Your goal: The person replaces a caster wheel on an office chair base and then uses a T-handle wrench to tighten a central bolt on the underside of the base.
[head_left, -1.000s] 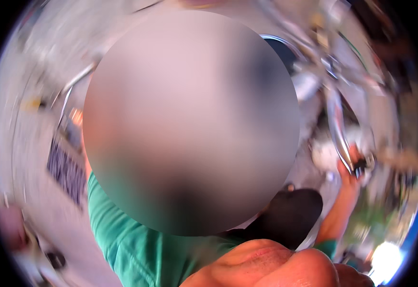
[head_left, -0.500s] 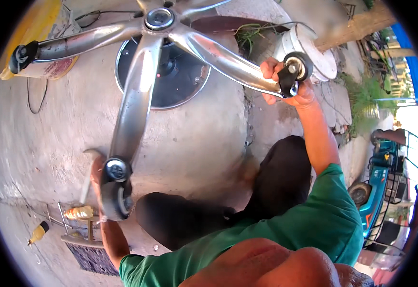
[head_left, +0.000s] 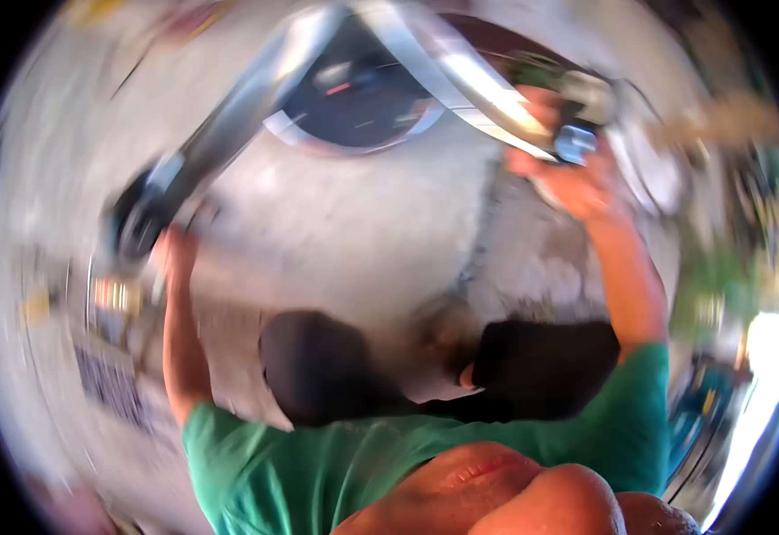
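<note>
A shiny metal star-shaped chair base (head_left: 229,120) with casters is tipped up in front of me, cut off by the top edge. At upper right, my right hand (head_left: 577,178) is closed around the end of one leg, beside its caster (head_left: 588,96). Another leg reaches down to the left and ends in a dark caster (head_left: 140,218). Just below that caster, my left hand (head_left: 175,254) is closed on a pale-handled tool (head_left: 158,285), smeared by motion. Its kind does not show clearly. Behind the legs lies a round dark disc with a shiny rim (head_left: 367,147).
Concrete ground (head_left: 345,232) spreads beneath the base. At left stand a small low stool with a dark woven seat (head_left: 108,379) and a striped orange item (head_left: 115,294). A white round object (head_left: 648,169) is beyond my right hand. A teal vehicle (head_left: 706,401) stands far right.
The view has swung and blurred. The chair base shows higher in the picture, its left leg now slanting outward. My left hand appears farther up, and my right hand still grips its leg.
</note>
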`<state>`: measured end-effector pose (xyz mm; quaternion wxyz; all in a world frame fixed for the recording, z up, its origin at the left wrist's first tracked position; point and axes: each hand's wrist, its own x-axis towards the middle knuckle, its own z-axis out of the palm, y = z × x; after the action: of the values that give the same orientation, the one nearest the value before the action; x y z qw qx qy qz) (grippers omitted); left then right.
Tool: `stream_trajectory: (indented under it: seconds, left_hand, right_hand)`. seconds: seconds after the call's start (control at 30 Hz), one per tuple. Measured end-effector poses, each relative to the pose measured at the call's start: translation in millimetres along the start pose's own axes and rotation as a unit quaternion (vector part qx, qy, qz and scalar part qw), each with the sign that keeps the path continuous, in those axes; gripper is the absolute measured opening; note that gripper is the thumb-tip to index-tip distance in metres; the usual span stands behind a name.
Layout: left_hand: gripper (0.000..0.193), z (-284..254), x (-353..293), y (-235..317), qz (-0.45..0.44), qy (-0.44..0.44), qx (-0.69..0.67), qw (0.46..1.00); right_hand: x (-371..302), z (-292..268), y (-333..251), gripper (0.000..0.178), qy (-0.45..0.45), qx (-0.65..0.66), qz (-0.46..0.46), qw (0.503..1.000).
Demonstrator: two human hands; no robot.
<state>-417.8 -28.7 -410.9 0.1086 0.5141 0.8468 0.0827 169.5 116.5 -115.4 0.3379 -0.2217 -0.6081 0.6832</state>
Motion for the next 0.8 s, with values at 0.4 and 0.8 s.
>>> stream_trajectory:
  seconds: [0.4, 0.8]
  left_hand:
    - [0.054, -16, -53, -101, -0.189, 0.016, -0.133, 0.973]
    - [0.054, -50, 104, -241, -0.534, 0.197, -0.229, 0.79]
  right_hand:
    - [-10, -14, 7, 0.076, 0.021, 0.096, -0.037, 0.995]
    - [-37, -17, 0, 0.077, 0.12, 0.072, -0.048, 0.989]
